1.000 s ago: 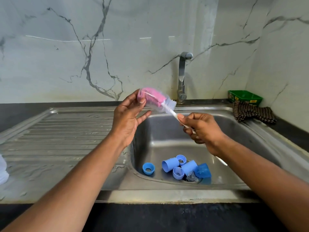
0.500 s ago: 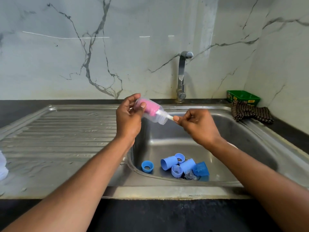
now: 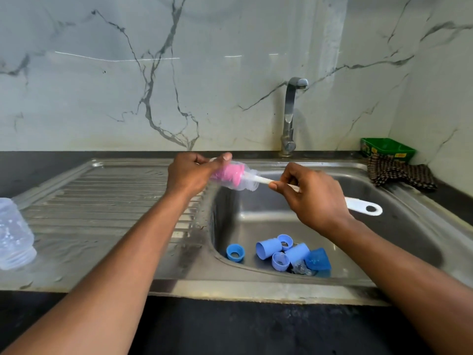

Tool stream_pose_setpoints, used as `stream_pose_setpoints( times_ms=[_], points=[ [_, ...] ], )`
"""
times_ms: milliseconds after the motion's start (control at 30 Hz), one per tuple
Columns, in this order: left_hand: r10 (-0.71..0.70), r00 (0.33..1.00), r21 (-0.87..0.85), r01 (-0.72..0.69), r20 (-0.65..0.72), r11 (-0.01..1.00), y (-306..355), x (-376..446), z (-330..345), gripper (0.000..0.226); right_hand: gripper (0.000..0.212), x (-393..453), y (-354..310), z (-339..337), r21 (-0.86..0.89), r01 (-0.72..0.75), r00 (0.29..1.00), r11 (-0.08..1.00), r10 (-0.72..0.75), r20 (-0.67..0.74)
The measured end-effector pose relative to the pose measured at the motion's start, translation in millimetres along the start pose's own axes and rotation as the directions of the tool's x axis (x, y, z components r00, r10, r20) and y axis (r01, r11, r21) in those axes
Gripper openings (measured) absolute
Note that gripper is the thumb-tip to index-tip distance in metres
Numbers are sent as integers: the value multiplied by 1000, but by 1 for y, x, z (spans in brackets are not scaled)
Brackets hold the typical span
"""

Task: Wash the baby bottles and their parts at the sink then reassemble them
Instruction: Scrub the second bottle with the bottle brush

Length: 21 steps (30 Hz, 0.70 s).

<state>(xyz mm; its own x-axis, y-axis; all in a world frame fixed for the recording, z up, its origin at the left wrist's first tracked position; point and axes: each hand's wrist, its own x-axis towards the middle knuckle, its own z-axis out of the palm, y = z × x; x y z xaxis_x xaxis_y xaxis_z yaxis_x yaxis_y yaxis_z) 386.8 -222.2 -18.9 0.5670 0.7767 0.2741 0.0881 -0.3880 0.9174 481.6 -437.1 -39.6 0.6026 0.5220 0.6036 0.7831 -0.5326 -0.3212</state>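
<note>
Both forearms reach forward, hands meeting above the steel sink's [image 3: 256,221] far-left rim. Left hand [image 3: 189,175]: fingers curled round the base of a small clear plastic baby bottle [image 3: 245,179], held tilted, neck rightward. Right hand [image 3: 311,193]: fingers pinching the white-handled pink sponge brush [image 3: 227,174], sponge inside the bottle. Blue plastic caps and rings [image 3: 279,252]: basin floor, near side.

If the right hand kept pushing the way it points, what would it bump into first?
Probably the open mouth of the clear baby bottle held by the left hand; the right hand points along the brush handle into it.
</note>
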Motion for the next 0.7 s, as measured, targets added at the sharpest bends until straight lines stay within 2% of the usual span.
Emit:
stream_pose_setpoints(
  times_ms=[67,100,133,167,200,233,300,367,433,467,500,567,633,667,700],
  points=[
    [-21,991,-189,46,132,981,-1,-4,-2,35,30,0,-3,1,-24,-8,999,1000,7,-38],
    [2,984,-318,56,180,946,0,-7,1,28,30,2,-1,1,96,-68,996,993,73,-43],
    [52,979,-438,40,197,898,1,-11,6,23,31,5,0,1,330,-165,985,929,175,1],
    [113,977,-521,-3,181,854,1,-14,12,25,32,6,0,-1,582,-282,957,763,266,116],
    [166,973,-567,-47,160,822,2,-17,17,30,31,7,1,-3,710,-393,917,585,310,252],
    [200,969,-586,-80,144,806,2,-19,21,31,30,7,3,-5,734,-453,889,506,313,333],
    [185,973,-575,-72,141,815,4,-23,22,22,35,8,9,-3,687,-414,910,597,290,296],
    [94,991,-471,-40,91,881,7,-23,17,4,34,8,12,-1,568,-272,962,777,239,134],
    [-21,1000,-256,18,-8,967,10,-20,9,33,29,5,11,-1,371,-161,987,914,155,45],
    [-61,998,-147,56,-32,987,10,-17,5,46,30,2,8,-2,283,-130,992,950,126,30],
    [-96,995,-52,94,-27,994,10,-13,0,53,31,0,3,-3,219,-100,995,971,99,15],
    [-167,983,37,165,75,986,5,-9,-10,63,32,-6,-8,-4,68,-39,999,997,38,4],
    [-189,960,-17,197,204,980,0,-8,-11,64,31,-7,-13,1,-54,-10,1000,998,10,2],
    [-178,951,-114,212,252,971,-1,-8,-7,56,30,-6,-11,3,0,-58,998,998,58,21],
    [-151,946,-255,227,285,940,-2,-8,-2,42,30,-3,-6,4,169,-156,987,973,147,65]
  ],
)
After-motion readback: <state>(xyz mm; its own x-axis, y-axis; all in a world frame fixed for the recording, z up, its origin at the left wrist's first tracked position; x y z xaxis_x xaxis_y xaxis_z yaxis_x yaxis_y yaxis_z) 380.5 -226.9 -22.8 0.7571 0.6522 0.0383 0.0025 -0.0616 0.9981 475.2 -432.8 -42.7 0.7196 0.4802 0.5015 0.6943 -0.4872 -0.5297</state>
